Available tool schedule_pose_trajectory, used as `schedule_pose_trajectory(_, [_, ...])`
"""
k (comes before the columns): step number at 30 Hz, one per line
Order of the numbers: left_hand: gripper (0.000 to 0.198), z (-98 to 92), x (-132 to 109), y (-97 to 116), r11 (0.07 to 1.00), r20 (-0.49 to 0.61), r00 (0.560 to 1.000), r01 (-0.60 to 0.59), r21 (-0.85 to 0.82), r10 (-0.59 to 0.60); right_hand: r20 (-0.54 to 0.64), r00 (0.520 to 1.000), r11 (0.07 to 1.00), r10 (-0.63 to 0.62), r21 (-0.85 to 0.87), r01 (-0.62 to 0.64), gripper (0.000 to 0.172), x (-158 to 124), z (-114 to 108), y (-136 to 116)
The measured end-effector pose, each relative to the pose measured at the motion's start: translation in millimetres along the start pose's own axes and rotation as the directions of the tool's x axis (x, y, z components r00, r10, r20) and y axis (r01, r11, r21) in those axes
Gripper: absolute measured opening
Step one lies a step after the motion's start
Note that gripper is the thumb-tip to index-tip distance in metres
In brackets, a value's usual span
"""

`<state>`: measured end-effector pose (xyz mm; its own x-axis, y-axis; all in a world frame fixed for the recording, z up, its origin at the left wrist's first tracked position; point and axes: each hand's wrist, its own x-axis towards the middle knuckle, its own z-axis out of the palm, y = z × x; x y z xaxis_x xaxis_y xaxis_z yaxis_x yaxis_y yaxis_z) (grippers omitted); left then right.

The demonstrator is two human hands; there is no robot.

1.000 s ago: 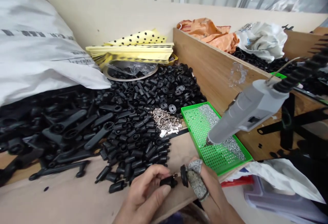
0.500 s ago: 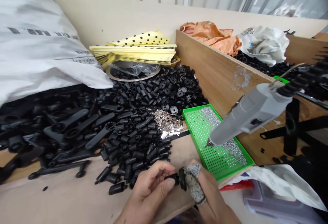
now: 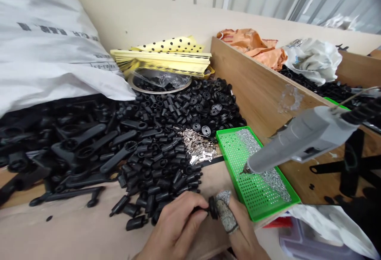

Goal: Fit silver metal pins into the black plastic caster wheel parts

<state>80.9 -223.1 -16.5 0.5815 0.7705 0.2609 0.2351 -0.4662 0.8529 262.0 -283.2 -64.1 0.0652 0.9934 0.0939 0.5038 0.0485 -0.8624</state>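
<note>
My left hand point(image 3: 181, 222) is closed, thumb and index finger pinching a small black cylindrical plastic part that its fingers mostly cover. Facing it, my right hand point(image 3: 238, 222) wears grey speckled wraps on its fingers and grips a round black plastic piece point(image 3: 213, 207). The two parts meet end to end, or nearly so; I cannot tell whether they are joined. Just left of my hands lies a heap of black cylindrical parts point(image 3: 162, 172). Above and right of my right hand, a grey electric screwdriver point(image 3: 276, 149) hangs with its tip over a green tray point(image 3: 253, 212) of small screws.
Small metal clips point(image 3: 198, 147) lie beside the tray, below a pile of black discs point(image 3: 208, 105). Long black handles point(image 3: 95, 145) fill the left, under a white sack point(image 3: 59, 53). A wooden divider point(image 3: 253, 81) runs along the right. Yellow dotted sheets point(image 3: 166, 59) rest over a metal bowl point(image 3: 160, 92).
My left fingers have closed further over the black cylindrical part, hiding most of it. The whole view has shifted slightly, so the bench items appear a little farther right.
</note>
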Motion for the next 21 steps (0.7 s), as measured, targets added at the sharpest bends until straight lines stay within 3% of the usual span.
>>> schedule_pose_trajectory(5, [0.024,-2.0,2,-7,0.971,0.008,0.976,-0.217,0.105,0.217,-0.012,0.995,0.987,0.103,0.129,-0.101,0.04,6,10,11])
schedule_pose_trajectory(10, [0.021,-4.5,6,-8,0.93,0.008,0.958,-0.279,0.239,0.286,-0.001,0.991,0.972,0.136,0.194,-0.133,0.047,7,17,36])
schedule_pose_trajectory(14, [0.028,-14.2,5,-1,0.868,0.073,0.926,-0.374,0.327,0.371,0.025,0.977,0.939,0.213,0.271,-0.212,0.046,9,22,31])
schedule_pose_trajectory(21, [0.026,-19.3,5,-3,0.88,0.1,0.938,-0.345,0.325,0.331,0.127,0.948,0.876,0.293,0.363,-0.319,0.046,11,32,11])
